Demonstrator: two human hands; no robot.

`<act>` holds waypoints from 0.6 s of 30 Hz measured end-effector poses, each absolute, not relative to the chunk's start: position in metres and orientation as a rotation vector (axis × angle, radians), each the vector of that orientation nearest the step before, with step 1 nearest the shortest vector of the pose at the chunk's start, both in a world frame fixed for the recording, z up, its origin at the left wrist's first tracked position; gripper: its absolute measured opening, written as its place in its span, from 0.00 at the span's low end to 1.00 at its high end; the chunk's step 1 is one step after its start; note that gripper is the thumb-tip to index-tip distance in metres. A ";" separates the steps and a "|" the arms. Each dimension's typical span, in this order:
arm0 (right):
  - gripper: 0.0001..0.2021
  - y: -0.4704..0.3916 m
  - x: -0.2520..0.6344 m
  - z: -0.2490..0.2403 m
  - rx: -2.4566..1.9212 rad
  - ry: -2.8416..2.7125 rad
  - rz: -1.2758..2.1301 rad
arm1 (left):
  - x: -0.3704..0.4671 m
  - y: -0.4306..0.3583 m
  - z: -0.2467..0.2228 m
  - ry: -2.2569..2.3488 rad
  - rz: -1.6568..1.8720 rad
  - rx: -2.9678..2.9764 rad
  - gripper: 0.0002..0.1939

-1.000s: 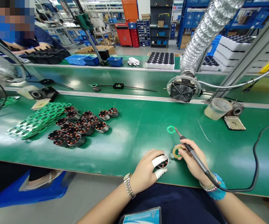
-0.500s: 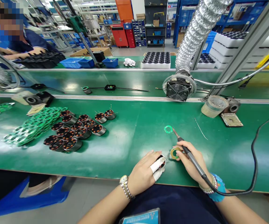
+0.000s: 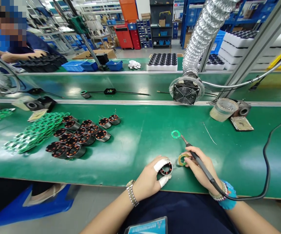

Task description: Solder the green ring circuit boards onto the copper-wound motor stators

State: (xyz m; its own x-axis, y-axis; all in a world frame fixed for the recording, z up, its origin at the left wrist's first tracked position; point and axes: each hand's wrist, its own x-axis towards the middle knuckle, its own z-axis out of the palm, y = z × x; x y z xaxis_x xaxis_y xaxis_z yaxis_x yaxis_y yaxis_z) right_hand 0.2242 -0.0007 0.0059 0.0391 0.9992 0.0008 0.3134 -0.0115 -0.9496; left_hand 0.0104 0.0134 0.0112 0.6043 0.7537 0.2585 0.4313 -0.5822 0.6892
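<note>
My left hand (image 3: 146, 182), with white tape on its thumb and a finger, grips a round motor stator (image 3: 167, 174) with copper windings near the table's front edge. The stator's ring face points up. In my right hand (image 3: 201, 175) is a soldering iron (image 3: 202, 166), its tip slanting toward the far left. The same hand pinches a yellowish ring-shaped circuit board (image 3: 180, 161) beside the stator. Thin wires seem to run between the two. Just left of the iron's tip, a green ring-shaped board (image 3: 173, 134) lies on the table; whether they touch I cannot tell.
Several stators (image 3: 71, 140) stand at left beside stacked green circuit boards (image 3: 34, 130). A solder wire (image 3: 209, 133) lies at right, near a plastic tub (image 3: 223, 110) and a sponge tray (image 3: 242, 123). A fan with a duct (image 3: 185, 94) hangs ahead. A co-worker (image 3: 33, 45) sits far left.
My left fingers have shifted off the stator's top to its sides, so its ring face now shows. My right hand, the iron and the yellowish board have hardly moved.
</note>
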 end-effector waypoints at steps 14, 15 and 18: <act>0.13 -0.001 0.225 0.010 -1.482 -1.578 0.772 | 0.019 0.017 0.028 0.934 0.442 2.762 0.09; 0.13 -0.001 0.224 0.011 -1.486 -1.594 0.748 | 0.021 0.018 0.030 0.929 0.422 2.786 0.08; 0.13 -0.001 0.223 0.012 -1.491 -1.632 0.693 | 0.024 0.019 0.034 0.918 0.381 2.796 0.07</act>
